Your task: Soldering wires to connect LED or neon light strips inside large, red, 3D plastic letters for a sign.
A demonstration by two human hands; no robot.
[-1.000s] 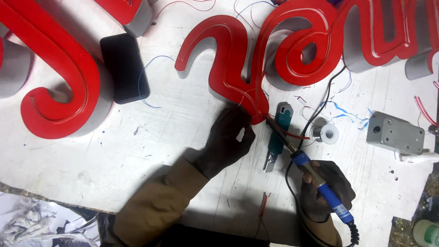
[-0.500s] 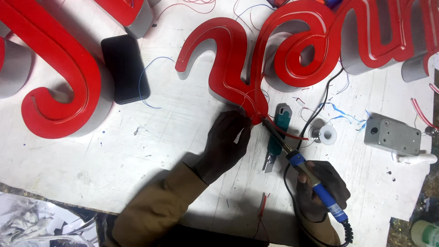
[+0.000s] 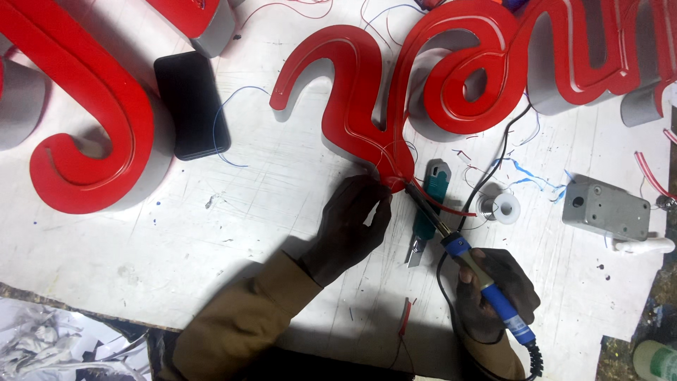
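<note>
My left hand pinches a thin red wire at the bottom tip of a red channel letter. In my right hand is a blue-handled soldering iron, its metal tip slanting up-left to the same spot on the letter, right at my left fingertips. A teal utility knife lies on the white table just under the iron's shaft. A small spool of solder wire sits to the right of the knife.
A black phone lies at upper left beside a big red letter. More red letters run along the top right. A grey metal box sits at right. Loose blue and red wires lie scattered about. The table's front edge is near my elbow.
The view has shifted slightly. Both hands stay at the letter's tip, and the iron's tip remains at the joint.
</note>
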